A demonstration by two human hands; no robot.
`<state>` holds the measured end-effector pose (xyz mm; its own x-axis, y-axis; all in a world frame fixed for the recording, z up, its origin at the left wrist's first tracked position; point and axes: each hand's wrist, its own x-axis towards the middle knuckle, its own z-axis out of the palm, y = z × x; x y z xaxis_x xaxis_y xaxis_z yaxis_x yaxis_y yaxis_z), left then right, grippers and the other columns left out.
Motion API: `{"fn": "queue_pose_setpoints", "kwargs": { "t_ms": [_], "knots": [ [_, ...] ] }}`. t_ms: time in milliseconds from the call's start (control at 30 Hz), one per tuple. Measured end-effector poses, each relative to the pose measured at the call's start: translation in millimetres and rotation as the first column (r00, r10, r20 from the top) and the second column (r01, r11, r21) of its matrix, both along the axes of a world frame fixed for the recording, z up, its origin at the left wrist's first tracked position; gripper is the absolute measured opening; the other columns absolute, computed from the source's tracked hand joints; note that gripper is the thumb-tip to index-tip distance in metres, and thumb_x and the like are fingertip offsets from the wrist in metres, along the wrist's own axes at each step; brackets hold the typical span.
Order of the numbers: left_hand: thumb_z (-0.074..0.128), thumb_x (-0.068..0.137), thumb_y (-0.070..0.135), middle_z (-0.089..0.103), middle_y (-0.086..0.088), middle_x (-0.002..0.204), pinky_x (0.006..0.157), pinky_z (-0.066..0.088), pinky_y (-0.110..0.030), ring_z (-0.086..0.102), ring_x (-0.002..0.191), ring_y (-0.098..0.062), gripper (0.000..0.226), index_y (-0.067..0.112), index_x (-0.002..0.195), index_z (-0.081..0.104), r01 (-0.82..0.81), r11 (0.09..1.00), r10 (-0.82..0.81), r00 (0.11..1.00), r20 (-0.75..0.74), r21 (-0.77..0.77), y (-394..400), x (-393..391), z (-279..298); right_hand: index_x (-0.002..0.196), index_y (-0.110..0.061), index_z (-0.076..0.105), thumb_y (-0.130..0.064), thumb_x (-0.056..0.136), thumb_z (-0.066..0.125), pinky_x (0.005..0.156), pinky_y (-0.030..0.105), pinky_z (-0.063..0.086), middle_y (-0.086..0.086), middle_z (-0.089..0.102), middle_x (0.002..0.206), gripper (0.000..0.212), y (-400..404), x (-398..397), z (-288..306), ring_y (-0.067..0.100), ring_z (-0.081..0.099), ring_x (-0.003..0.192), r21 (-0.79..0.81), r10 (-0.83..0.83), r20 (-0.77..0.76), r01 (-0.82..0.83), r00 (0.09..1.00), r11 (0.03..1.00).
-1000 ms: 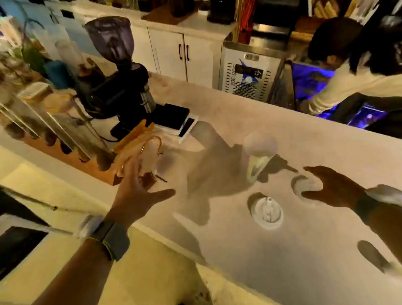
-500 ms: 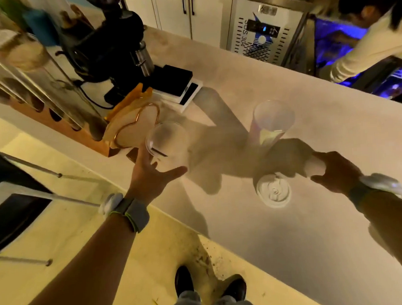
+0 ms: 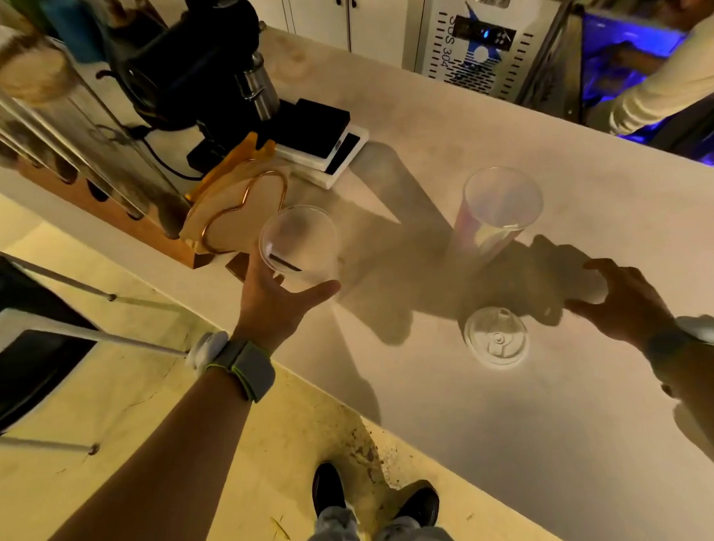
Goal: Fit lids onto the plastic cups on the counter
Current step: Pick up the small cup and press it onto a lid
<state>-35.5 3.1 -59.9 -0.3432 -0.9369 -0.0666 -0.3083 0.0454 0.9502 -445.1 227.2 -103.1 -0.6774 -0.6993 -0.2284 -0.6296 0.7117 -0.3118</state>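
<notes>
A clear plastic cup (image 3: 299,242) stands near the counter's front edge, and my left hand (image 3: 273,304) is wrapped around its lower part, thumb on the right side. A second, taller clear cup (image 3: 498,207) stands upright and lidless in the middle of the counter. In front of it a white lid (image 3: 496,338) lies flat on the counter. To the right, my right hand (image 3: 622,299) curls over another white lid (image 3: 593,293), fingertips and thumb pinching its rim.
A black grinder (image 3: 191,69), a stack of scales (image 3: 321,143) and a wooden stand with a copper heart-shaped wire (image 3: 238,210) crowd the counter's left. A person in a white sleeve (image 3: 666,81) bends behind the counter. Bare counter (image 3: 559,445) lies near my right arm.
My left hand has reached the left cup and closed around it. My right hand has settled over the right lid and gripped its rim. The view has tilted down.
</notes>
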Motion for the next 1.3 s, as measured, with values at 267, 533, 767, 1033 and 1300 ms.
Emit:
{"fn": "queue_pose_setpoints", "kwargs": {
  "t_ms": [267,533,767,1033,1300],
  "knots": [
    [0.091,0.062,0.027,0.051,0.019,0.127,0.093,0.041,-0.020,0.046,0.121,-0.009,0.091,0.032,0.137,0.039,-0.028,1.000,0.028,0.999,-0.040,-0.002,10.5,-3.6,3.3,0.126,-0.027,0.049,-0.049,0.062,0.074,0.076,0.033,0.046,0.006,0.051,0.118,0.072,29.7,111.9,49.4,0.022,0.051,0.097,-0.323,0.102,0.063,-0.076,0.993,0.943],
    [0.089,0.062,0.041,0.055,0.010,0.132,0.099,0.048,-0.040,0.050,0.123,-0.015,0.090,0.032,0.137,0.040,0.078,0.997,-0.078,0.996,0.043,0.012,30.5,11.7,16.7,0.126,-0.017,0.050,-0.053,0.072,0.070,0.093,0.016,0.042,0.000,0.052,0.125,0.068,-60.6,251.3,118.2,0.012,0.049,0.115,-0.672,0.535,0.078,-0.351,0.842,0.652],
    [0.088,0.062,0.039,0.059,0.008,0.132,0.103,0.047,-0.046,0.054,0.123,-0.018,0.089,0.036,0.136,0.040,0.159,0.987,-0.160,0.987,0.031,0.027,53.7,16.8,21.4,0.132,-0.028,0.046,-0.050,0.075,0.066,0.092,0.034,0.049,0.000,0.050,0.133,0.064,-137.6,269.4,138.1,0.014,0.046,0.118,-0.527,0.706,-0.035,-0.613,0.707,0.589],
    [0.091,0.063,0.032,0.058,0.015,0.121,0.088,0.045,-0.022,0.055,0.116,-0.014,0.082,0.037,0.130,0.043,0.123,0.991,-0.125,0.991,0.040,0.049,53.6,18.9,18.9,0.130,-0.033,0.048,-0.054,0.075,0.063,0.086,0.028,0.037,0.001,0.050,0.138,0.060,-143.3,282.6,126.4,0.023,0.050,0.119,-0.270,0.787,-0.221,-0.811,0.576,0.519],
    [0.086,0.070,0.031,0.060,0.003,0.121,0.091,0.052,-0.032,0.058,0.109,-0.017,0.077,0.022,0.133,0.044,0.176,0.984,-0.172,0.980,0.101,-0.032,55.0,22.4,25.9,0.119,-0.023,0.049,-0.057,0.077,0.057,0.075,0.036,0.052,0.008,0.065,0.115,0.054,-145.3,300.6,118.2,0.030,0.062,0.099,-0.258,0.728,-0.344,-0.805,0.593,0.534]
  ]
}}
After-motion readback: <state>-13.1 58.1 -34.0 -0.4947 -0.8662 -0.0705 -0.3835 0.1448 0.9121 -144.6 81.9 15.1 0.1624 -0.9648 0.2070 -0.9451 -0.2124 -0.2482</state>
